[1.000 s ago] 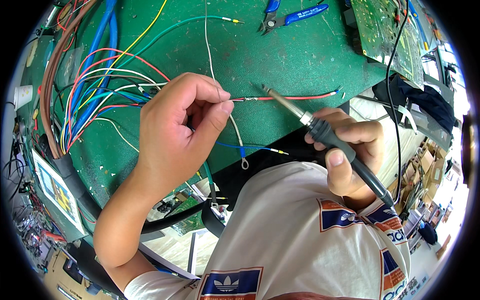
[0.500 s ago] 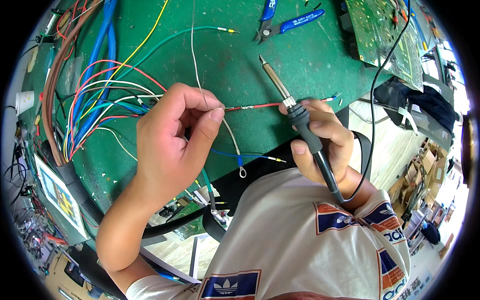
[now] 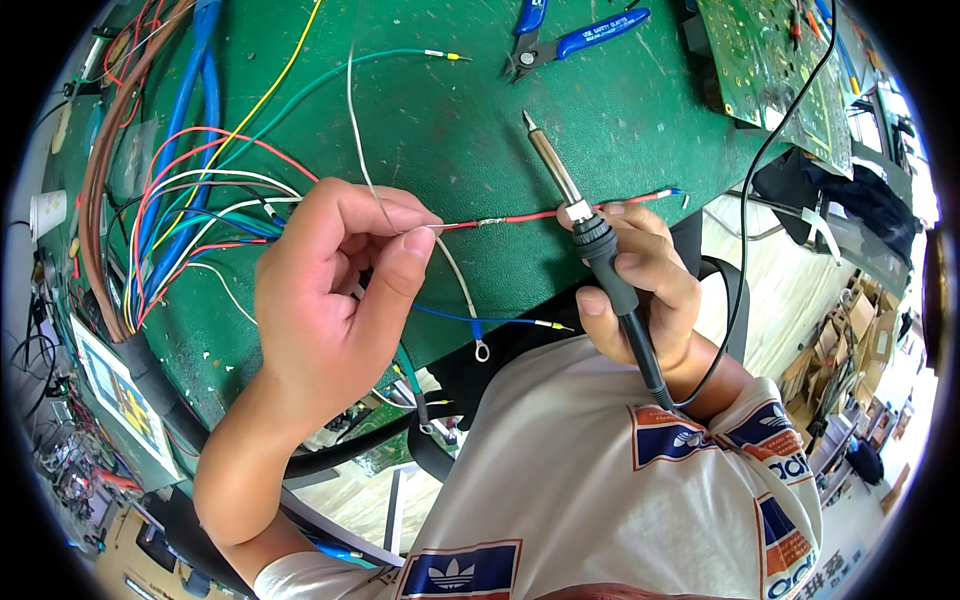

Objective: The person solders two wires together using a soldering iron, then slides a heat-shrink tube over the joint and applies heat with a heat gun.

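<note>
My left hand (image 3: 325, 280) pinches a thin grey solder wire (image 3: 357, 130) between thumb and forefinger; its short end pokes out beside the fingertips. A red wire (image 3: 540, 214) stretches from there toward my right hand (image 3: 655, 280), with a bare silvery joint (image 3: 490, 221) along it. Whether the left fingers also grip the red wire is hidden. My right hand is wrapped round the black handle of a soldering iron (image 3: 608, 262). The iron's metal tip points up and away, apart from the joint. The red wire passes behind the iron and ends in a blue-and-white tip beyond it.
Blue-handled flush cutters (image 3: 590, 38) lie at the far side of the green mat (image 3: 470, 110). A bundle of coloured wires (image 3: 165, 230) fans out at left. A white wire with a ring terminal (image 3: 482, 350) hangs near the mat's front edge. Green circuit boards (image 3: 770, 70) stand far right.
My left hand has shifted slightly left and down, and the solder wire has swung left with it. The right hand and soldering iron have barely moved.
</note>
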The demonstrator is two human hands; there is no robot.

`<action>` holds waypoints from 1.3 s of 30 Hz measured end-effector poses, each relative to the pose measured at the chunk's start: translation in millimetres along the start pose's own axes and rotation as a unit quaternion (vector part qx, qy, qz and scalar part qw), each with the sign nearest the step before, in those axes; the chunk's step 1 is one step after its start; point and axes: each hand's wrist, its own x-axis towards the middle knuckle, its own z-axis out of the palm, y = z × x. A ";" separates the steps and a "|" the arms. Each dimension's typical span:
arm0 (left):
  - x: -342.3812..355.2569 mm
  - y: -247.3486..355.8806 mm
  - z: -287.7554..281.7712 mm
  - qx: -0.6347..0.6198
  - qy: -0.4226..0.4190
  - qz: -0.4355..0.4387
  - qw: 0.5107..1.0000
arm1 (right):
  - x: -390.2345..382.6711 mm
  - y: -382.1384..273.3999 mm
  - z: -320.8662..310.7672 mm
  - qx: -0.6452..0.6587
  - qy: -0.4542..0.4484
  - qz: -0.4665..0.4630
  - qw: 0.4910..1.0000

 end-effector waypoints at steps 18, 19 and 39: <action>1.3 -2.8 -4.0 0.058 -0.037 0.047 0.997 | -0.8 -1.8 -1.8 -0.016 -0.022 -0.027 0.999; 2.9 -3.6 -2.9 0.057 -0.025 0.041 0.997 | -1.5 -1.2 -1.5 -0.013 -0.021 -0.026 0.999; 4.8 -5.2 -2.5 0.129 -0.043 0.028 0.990 | 5.0 -6.5 -18.3 0.171 -0.014 0.089 0.981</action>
